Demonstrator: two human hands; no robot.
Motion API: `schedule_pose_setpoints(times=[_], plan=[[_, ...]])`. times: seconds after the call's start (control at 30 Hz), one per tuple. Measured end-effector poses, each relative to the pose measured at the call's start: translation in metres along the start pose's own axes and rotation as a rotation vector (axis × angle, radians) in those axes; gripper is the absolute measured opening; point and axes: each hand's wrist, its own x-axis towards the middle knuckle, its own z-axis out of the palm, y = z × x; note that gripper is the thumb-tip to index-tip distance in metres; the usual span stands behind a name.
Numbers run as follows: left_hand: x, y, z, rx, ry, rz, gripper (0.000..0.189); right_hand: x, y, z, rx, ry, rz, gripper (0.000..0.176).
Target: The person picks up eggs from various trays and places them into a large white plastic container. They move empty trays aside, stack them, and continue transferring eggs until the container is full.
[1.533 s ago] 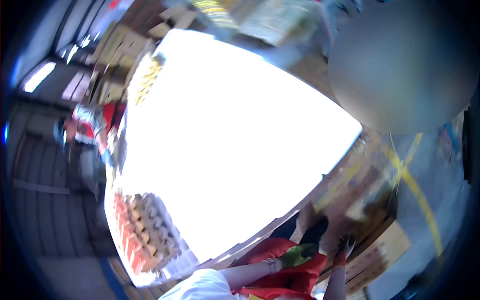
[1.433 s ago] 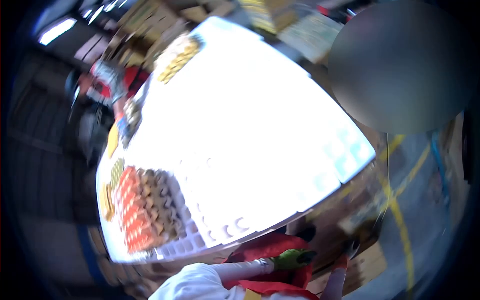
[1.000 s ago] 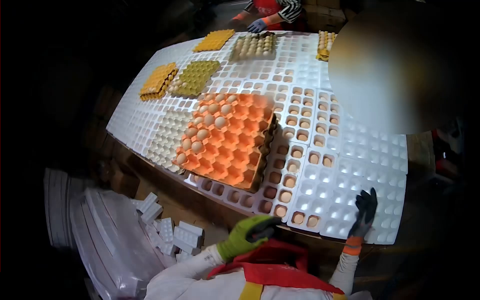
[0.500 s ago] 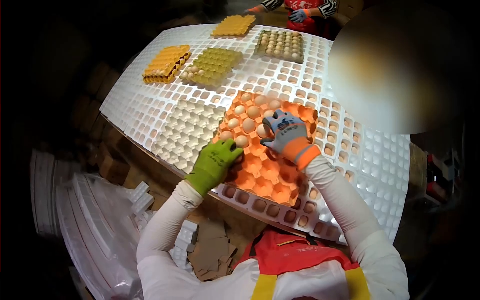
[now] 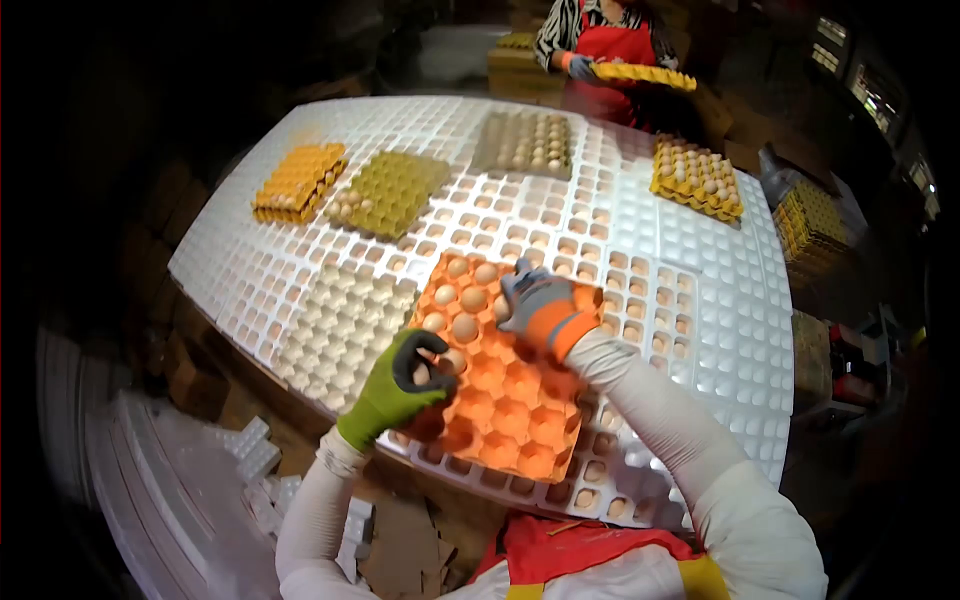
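Note:
An orange egg tray (image 5: 520, 425) lies in front of me, brown eggs (image 5: 464, 327) in its far-left cups. My left hand (image 5: 393, 388), in a green glove with dark fingertips, curls around eggs (image 5: 452, 361) at the tray's left edge. My right hand (image 5: 540, 308), in a grey and orange glove, reaches over the tray's far part. Its fingers are bent against an egg (image 5: 502, 307) that they partly cover. Left of the orange tray is a pale grey egg tray (image 5: 345, 325) with bare cups.
White foam trays (image 5: 735, 330) cover the table, many cups holding eggs. Farther off are a yellow tray stack (image 5: 300, 182), an olive tray (image 5: 390, 195), a grey tray of eggs (image 5: 525, 143) and a yellow tray of eggs (image 5: 697, 180). Across the table a person holds a yellow tray (image 5: 645, 76).
My view has tilted up, so the table sits lower. My left hand has turned and now shows eggs in its fingers. The co-worker has lifted a yellow tray off the table.

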Motion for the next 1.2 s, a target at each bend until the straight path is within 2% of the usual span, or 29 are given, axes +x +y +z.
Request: schedule_pose_setpoints(times=[0.03, 0.07, 0.1, 0.17, 0.23, 0.3, 0.33, 0.37, 0.4, 0.43, 0.47, 0.5, 0.53, 0.57, 0.67, 0.77, 0.8, 0.87, 0.9, 0.97, 1.03, 1.07, 1.1, 1.13, 1.17, 1.2], plan=[[0.007, 0.036, 0.007, 0.46, -0.021, 0.13, 0.034, 0.008, -0.007, -0.006, 0.01, -0.088, -0.006, 0.047], [0.016, 0.025, 0.011, 0.842, -0.025, 0.288, 0.031, 0.015, -0.006, 0.007, -0.029, -0.018, -0.014, 0.046], [0.023, 0.017, 0.017, 1.217, -0.01, 0.428, 0.029, 0.013, 0.0, 0.003, 0.078, 0.036, -0.058, 0.047], [0.025, 0.005, 0.016, 1.14, -0.055, 0.401, 0.026, -0.003, 0.029, 0.0, 0.529, 0.15, -0.102, 0.049], [0.026, 0.006, 0.01, 1.045, -0.079, 0.386, 0.025, -0.004, 0.063, 0.019, 1.551, -0.012, -0.005, 0.039], [0.021, 0.012, 0.003, 0.928, -0.101, 0.381, 0.028, -0.018, 0.083, 0.008, 2.171, -0.186, -0.004, 0.042], [0.019, 0.011, 0.0, 0.773, -0.089, 0.306, 0.035, -0.018, 0.087, 0.009, 2.24, -0.109, -0.034, 0.038], [0.013, 0.007, -0.002, 0.368, -0.046, 0.149, 0.038, -0.013, 0.092, 0.015, 2.055, -0.022, 0.005, 0.036], [0.008, 0.002, -0.004, -0.031, -0.004, 0.0, 0.04, 0.009, 0.098, 0.029, 1.699, 0.039, 0.005, 0.035], [0.008, 0.001, -0.003, -0.426, 0.027, -0.153, 0.043, 0.018, 0.092, 0.029, 1.137, 0.163, -0.05, 0.034], [0.007, 0.012, 0.0, -0.717, 0.088, -0.189, 0.048, 0.027, 0.087, 0.029, 0.569, 0.3, -0.028, 0.035], [0.008, 0.008, -0.006, -0.956, -0.022, -0.178, 0.052, 0.024, 0.065, 0.006, 0.258, 0.171, 0.057, 0.046], [0.013, 0.005, -0.004, -0.816, -0.001, -0.152, 0.049, 0.021, 0.044, -0.023, -0.001, -0.062, 0.076, 0.043], [0.019, -0.001, -0.002, -0.678, 0.029, -0.116, 0.046, 0.044, 0.038, 0.003, -0.136, -0.137, 0.063, 0.036], [0.045, -0.015, -0.007, 0.232, 0.019, 0.28, 0.037, 0.044, 0.019, 0.0, -0.174, -0.099, 0.088, 0.027], [0.054, 0.02, 0.007, 0.918, 0.031, 0.302, 0.031, 0.041, 0.001, 0.002, -0.192, -0.051, 0.156, 0.027], [0.061, 0.014, 0.011, 0.969, 0.025, 0.279, 0.033, 0.048, -0.006, 0.007, -0.221, -0.058, 0.124, 0.028], [0.072, 0.003, 0.022, 1.006, 0.066, 0.373, 0.027, 0.042, -0.005, -0.003, -0.264, -0.104, 0.091, 0.033], [0.074, 0.0, 0.024, 1.028, 0.098, 0.413, 0.025, 0.037, 0.007, -0.007, -0.1, -0.039, 0.097, 0.034], [0.081, 0.001, 0.023, 1.066, 0.026, 0.38, 0.023, 0.021, 0.044, -0.012, 0.228, 0.093, 0.074, 0.035], [0.078, 0.003, 0.015, 1.071, -0.015, 0.314, 0.021, -0.008, 0.085, -0.009, 1.292, 0.019, 0.073, 0.038], [0.081, 0.007, 0.012, 1.054, -0.034, 0.295, 0.021, -0.024, 0.102, 0.006, 1.527, 0.029, -0.028, 0.04], [0.084, 0.011, 0.014, 1.03, -0.06, 0.295, 0.02, -0.041, 0.121, 0.019, 1.757, 0.059, -0.117, 0.043], [0.083, 0.022, 0.016, 1.088, -0.057, 0.315, 0.023, -0.064, 0.132, 0.024, 1.885, 0.072, -0.101, 0.046], [0.086, 0.006, 0.011, 0.986, -0.019, 0.317, 0.029, -0.093, 0.14, 0.031, 2.019, 0.104, -0.07, 0.048], [0.081, 0.021, 0.012, 0.953, -0.028, 0.256, 0.036, -0.116, 0.153, 0.05, 2.075, 0.097, 0.011, 0.046]])
